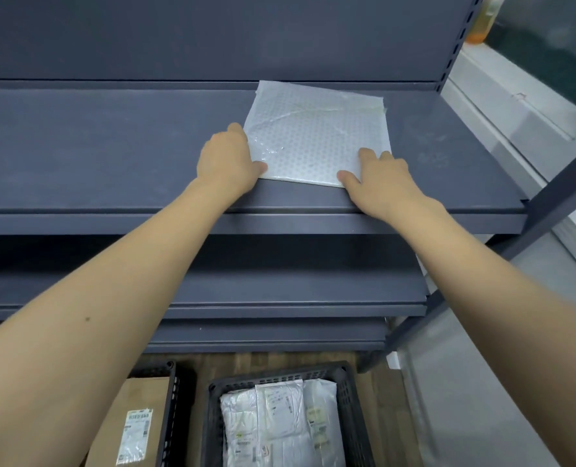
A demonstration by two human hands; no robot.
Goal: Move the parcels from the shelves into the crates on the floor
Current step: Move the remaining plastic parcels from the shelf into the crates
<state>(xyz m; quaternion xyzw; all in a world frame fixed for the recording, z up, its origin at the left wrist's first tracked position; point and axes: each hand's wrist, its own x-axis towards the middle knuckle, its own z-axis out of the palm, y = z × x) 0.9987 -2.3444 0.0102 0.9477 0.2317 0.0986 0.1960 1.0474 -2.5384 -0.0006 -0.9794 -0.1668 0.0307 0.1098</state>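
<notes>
A flat white bubble-mailer parcel (318, 133) lies on the dark grey upper shelf (111, 156), towards its right half. My left hand (227, 161) is at the parcel's near left corner, thumb on top of its edge and fingers along the left side. My right hand (379, 180) lies on the near right corner, fingers spread flat on the parcel and thumb at its front edge. On the floor below stand two black crates: the middle crate (350, 396) holds several white parcels, and the left crate (172, 409) holds a brown cardboard parcel (135, 423) with a label.
Two lower dark shelves (280, 298) jut out between the upper shelf and the crates. A dark metal upright (502, 251) runs along the right end of the rack. A window sill with an orange bottle (485, 18) is at the upper right. Wooden floor shows around the crates.
</notes>
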